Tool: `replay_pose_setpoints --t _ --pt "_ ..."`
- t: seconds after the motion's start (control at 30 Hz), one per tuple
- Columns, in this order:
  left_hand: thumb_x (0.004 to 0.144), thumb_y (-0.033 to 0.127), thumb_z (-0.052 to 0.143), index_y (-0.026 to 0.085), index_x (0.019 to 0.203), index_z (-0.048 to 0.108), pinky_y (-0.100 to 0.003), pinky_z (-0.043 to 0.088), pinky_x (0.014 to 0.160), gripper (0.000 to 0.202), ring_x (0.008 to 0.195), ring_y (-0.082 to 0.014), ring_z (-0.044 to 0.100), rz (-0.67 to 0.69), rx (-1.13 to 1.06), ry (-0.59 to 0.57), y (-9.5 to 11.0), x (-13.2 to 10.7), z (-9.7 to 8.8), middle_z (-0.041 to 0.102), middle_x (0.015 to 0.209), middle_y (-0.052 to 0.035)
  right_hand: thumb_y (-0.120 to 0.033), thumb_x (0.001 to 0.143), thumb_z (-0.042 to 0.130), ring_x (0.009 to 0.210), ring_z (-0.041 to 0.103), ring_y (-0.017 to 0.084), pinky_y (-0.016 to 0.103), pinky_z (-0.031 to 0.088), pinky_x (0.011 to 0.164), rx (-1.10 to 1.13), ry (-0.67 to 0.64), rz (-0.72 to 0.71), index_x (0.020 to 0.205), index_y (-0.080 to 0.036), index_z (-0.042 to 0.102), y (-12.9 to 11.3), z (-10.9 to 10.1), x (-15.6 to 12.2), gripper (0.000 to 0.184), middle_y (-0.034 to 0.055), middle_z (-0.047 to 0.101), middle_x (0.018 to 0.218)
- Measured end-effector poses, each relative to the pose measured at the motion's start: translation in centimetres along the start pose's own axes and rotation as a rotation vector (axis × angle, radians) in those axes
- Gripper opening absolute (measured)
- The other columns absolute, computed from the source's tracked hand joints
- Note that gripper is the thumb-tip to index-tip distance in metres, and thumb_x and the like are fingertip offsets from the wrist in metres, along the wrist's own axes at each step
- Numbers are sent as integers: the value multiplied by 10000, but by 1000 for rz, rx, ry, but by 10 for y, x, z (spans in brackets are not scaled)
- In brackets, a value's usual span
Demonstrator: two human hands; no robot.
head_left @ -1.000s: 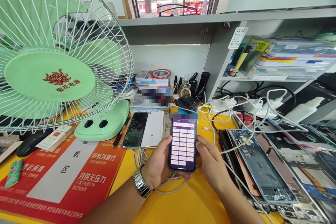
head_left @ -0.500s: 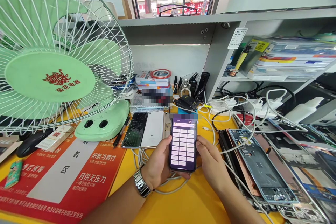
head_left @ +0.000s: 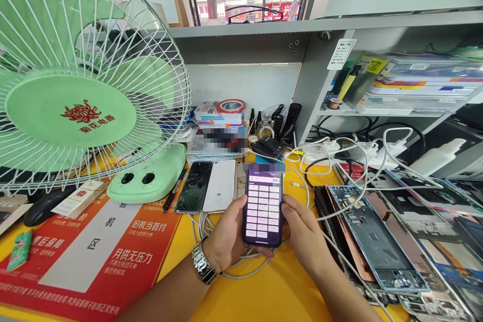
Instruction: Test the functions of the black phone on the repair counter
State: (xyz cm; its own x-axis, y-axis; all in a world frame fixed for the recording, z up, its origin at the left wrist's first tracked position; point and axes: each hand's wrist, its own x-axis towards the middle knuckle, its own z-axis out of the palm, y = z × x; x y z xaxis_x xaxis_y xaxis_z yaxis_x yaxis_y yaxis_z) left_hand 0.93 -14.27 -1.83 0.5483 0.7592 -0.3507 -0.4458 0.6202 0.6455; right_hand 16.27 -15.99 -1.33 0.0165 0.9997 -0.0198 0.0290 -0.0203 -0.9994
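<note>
Left grip (head_left: 226, 234) and right grip (head_left: 306, 234) stand apart, closed on opposite long edges of a smartphone (head_left: 263, 211) whose purple screen shows a grid of keys; it is held just above the yellow desk (head_left: 287, 292). A slip looks like the main risk: a loop of white charging cable (head_left: 241, 274) running under the left wrist could snag and tug the phone sideways, dropping it onto bare phone mid-frames (head_left: 372, 236) (their metal edges look unforgiving) or a cracked-screen phone (head_left: 194, 187). A metal wristwatch (head_left: 204, 262) sits on the left wrist, clear of the phone.
</note>
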Motion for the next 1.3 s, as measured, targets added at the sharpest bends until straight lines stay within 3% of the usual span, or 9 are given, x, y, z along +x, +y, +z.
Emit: replay_pose_setpoints --t 0.23,0.37,0.53,0.73,0.9,1.17,1.3 --pt "912 529 391 159 1310 527 -390 569 528 560 867 -312 646 -2 27 11 0 0 1 654 1068 -166 -329 905 437 750 552 188 262 428 670 -21 16 -2 987 -167 672 0 0 1 297 13 620 734" --pt "877 383 435 179 1298 520 -370 572 519 476 835 -289 650 26 44 -5 -1 0 0 657 1032 -144 -327 899 440 803 568 198 265 444 692 12 22 -1 965 -169 663 0 0 1 281 32 644 810" --pt "786 241 517 212 1280 513 -340 573 506 495 836 -274 645 59 102 19 -4 0 -1 634 1076 -129 -368 879 459 787 576 205 263 451 662 15 27 17 815 -192 634 1 0 1 257 21 629 743" --pt "865 398 451 170 1307 509 -366 570 521 501 802 -277 651 20 40 -7 -3 1 -1 661 1033 -150 -331 893 456 862 600 205 256 456 673 24 21 17 962 -181 675 1 0 1 275 47 700 963" --pt "935 484 317 141 1286 546 -364 562 519 542 783 -280 663 5 8 -41 0 0 1 687 963 -154 -308 898 458 899 609 205 255 456 700 20 34 -5 1002 -173 687 2 0 1 285 48 708 1018" --pt "934 499 352 167 1365 493 -368 556 539 562 806 -296 671 16 -14 -70 -1 0 -1 697 990 -150 -321 894 454 834 600 205 257 452 694 10 22 -3 959 -184 688 1 -1 1 278 14 666 774" --pt "935 486 314 154 1363 488 -382 557 524 569 805 -306 668 7 5 -43 -1 1 -1 693 983 -158 -303 904 445 822 588 196 250 446 675 15 23 -6 958 -179 684 2 -1 2 274 28 679 829"
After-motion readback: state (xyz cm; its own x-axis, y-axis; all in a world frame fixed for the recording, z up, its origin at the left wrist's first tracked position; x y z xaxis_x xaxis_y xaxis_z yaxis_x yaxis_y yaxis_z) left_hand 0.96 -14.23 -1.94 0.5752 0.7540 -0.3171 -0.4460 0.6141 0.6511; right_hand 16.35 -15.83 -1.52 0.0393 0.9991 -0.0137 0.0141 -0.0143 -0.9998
